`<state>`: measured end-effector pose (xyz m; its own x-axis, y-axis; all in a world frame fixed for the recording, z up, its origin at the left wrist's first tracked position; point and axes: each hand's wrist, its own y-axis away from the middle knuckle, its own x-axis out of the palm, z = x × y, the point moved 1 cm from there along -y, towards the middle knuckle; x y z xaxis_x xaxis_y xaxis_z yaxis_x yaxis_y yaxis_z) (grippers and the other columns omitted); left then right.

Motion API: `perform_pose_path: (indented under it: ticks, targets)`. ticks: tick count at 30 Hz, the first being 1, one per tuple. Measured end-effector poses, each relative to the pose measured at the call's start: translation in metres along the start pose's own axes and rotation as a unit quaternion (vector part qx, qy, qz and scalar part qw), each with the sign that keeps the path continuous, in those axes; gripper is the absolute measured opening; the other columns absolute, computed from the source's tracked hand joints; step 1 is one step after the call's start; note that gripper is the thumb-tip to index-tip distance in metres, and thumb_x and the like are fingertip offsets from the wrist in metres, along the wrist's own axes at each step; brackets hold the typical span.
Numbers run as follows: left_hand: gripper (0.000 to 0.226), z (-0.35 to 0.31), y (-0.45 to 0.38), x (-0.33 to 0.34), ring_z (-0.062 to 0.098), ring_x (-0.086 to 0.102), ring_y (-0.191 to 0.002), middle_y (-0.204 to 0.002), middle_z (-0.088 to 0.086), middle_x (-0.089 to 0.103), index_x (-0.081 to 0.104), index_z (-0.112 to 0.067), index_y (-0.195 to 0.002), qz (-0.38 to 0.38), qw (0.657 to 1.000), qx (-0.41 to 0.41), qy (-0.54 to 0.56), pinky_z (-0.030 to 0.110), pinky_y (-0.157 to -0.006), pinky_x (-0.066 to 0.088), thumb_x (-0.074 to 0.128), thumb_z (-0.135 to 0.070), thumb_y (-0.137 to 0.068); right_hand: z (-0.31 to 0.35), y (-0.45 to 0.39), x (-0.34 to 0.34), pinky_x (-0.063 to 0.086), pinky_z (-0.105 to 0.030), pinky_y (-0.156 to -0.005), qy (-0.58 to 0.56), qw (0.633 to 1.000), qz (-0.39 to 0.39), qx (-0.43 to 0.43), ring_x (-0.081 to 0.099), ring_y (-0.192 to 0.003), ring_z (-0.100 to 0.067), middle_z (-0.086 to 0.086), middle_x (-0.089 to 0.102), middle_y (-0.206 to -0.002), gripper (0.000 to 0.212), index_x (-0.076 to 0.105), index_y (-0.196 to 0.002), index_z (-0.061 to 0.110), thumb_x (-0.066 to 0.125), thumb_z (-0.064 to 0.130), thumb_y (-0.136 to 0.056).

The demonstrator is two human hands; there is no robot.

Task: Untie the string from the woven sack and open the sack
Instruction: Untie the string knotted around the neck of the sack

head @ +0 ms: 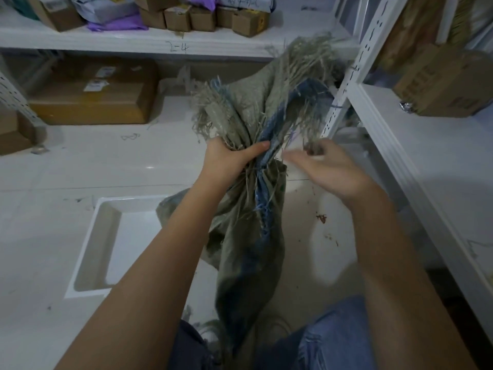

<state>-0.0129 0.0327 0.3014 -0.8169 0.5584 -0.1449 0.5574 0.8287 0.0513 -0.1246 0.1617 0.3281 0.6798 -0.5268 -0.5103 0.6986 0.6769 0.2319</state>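
Note:
A grey-green woven sack [248, 236] with a blue stripe stands upright between my knees, its frayed mouth [266, 97] bunched above a tight neck. My left hand [229, 156] grips that neck from the left, thumb across the front. My right hand [325, 166] is blurred just to the right of the neck, fingers loosely curled around frayed strands. I cannot pick out the string among the loose fibres at the neck [262, 166].
A white tray [90, 252] lies on the pale floor at the left. White metal shelving [354, 84] stands close on the right with a cardboard box [442, 84]. Behind are a shelf [133, 41] of small boxes and a large box [93, 94] below.

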Motion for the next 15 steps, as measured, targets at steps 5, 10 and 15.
perform_pose_path:
  ticks: [5, 10, 15]
  targets:
    - [0.019, -0.001, -0.001, 0.004, -0.001, 0.064, -0.059, -0.066, -0.012, 0.065, 0.07, -0.015, -0.077, -0.054, 0.998, -0.016, -0.027, 0.013, -0.054, 0.051, 0.08, -0.03, -0.071, 0.004, 0.006, 0.022, 0.045, -0.022, -0.083, 0.012, 0.994, 0.102, -0.04, 0.057, -0.104, -0.012, 0.004, 0.059, -0.11, 0.059, 0.052, -0.123, 0.014, 0.067, 0.049, -0.078]
    - [0.035, -0.001, -0.003, 0.003, 0.019, 0.071, -0.076, -0.074, 0.009, 0.072, 0.071, -0.005, -0.086, -0.099, 0.994, -0.025, -0.03, 0.015, -0.052, 0.051, 0.08, -0.035, -0.07, 0.013, -0.005, 0.044, 0.05, -0.024, -0.08, -0.01, 0.992, 0.101, -0.069, 0.059, -0.094, -0.007, 0.008, 0.059, -0.096, 0.043, 0.055, -0.11, 0.016, 0.073, 0.038, -0.077]
    - [0.032, 0.001, -0.006, -0.003, 0.02, 0.068, -0.082, -0.078, -0.002, 0.066, 0.06, -0.018, -0.074, -0.077, 0.995, -0.058, -0.038, 0.041, -0.083, 0.058, 0.08, -0.04, -0.067, 0.012, -0.007, 0.054, 0.042, -0.014, -0.067, 0.021, 0.986, 0.126, -0.105, 0.058, -0.093, -0.013, 0.001, 0.061, -0.099, 0.027, 0.055, -0.103, 0.017, 0.07, 0.018, -0.081]
